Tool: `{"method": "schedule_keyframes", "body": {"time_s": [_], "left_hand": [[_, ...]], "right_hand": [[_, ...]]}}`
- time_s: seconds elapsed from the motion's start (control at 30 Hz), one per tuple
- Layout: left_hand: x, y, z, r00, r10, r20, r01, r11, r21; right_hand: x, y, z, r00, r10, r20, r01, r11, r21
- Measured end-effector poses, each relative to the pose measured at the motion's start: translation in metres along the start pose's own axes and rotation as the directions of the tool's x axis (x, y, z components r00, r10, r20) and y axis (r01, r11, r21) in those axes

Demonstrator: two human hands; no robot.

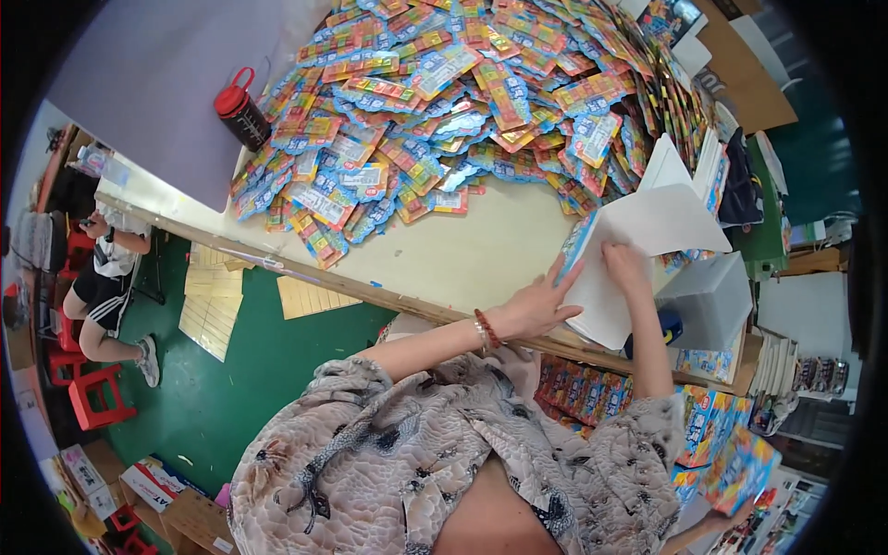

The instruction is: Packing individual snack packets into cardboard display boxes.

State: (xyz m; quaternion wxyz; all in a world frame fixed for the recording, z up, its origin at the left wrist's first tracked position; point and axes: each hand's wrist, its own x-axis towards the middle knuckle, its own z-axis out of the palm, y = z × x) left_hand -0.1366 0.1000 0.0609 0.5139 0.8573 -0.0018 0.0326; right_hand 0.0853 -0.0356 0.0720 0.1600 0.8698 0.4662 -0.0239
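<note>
An opened cardboard carton [601,313], white inside with a coloured printed outer side, lies at the table's front edge, its white flap [661,220] spread toward the right. My left hand [541,308] rests at the carton's left edge, its fingers stretched and apart. Over the white inside, my right hand [626,265] has its fingers curled in against the card; whether something is pinched in them is hidden. Beyond both hands rises a big heap of colourful blister-style packets [444,111].
A black bottle with a red lid [242,116] stands left of the heap. A translucent plastic bin [708,301] is right of my right forearm. Printed boxes [578,388] sit below the table. Another person's hand [731,520] holds a colourful box [740,470] at lower right. Someone sits far left [111,268].
</note>
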Motion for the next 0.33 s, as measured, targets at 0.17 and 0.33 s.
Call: {"method": "schedule_keyframes", "body": {"time_s": [0.17,0.33], "left_hand": [[-0.002,-0.059,-0.058,0.812,-0.031,-0.583,-0.049,0.991,-0.121],[0.023,-0.176,-0.152,0.642,-0.676,-0.362,-0.282,0.231,-0.931]], "right_hand": [[-0.021,-0.063,-0.105,0.974,0.189,-0.125,-0.153,0.955,0.254],[0.037,-0.130,-0.134,0.918,0.355,-0.176,0.157,0.083,0.984]]}}
